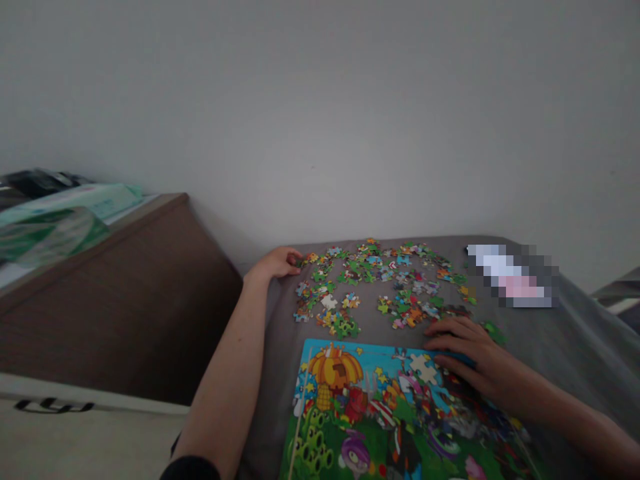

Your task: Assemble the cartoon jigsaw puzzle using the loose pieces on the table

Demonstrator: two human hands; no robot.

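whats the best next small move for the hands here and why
I'd probably have the left hand turn over the white puzzle piece: it shows a blank face while loose pieces around it show printed colours, so its picture is likely hidden.

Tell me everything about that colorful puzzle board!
The puzzle board looks like printed card, flat, rectangular, cut off by the picture's bottom. Its cartoon has blue sky, green ground, an orange pumpkin and a purple character. A whitish jigsaw piece lies on it, grey cloth beneath. The right grip lies over its upper-right edge.
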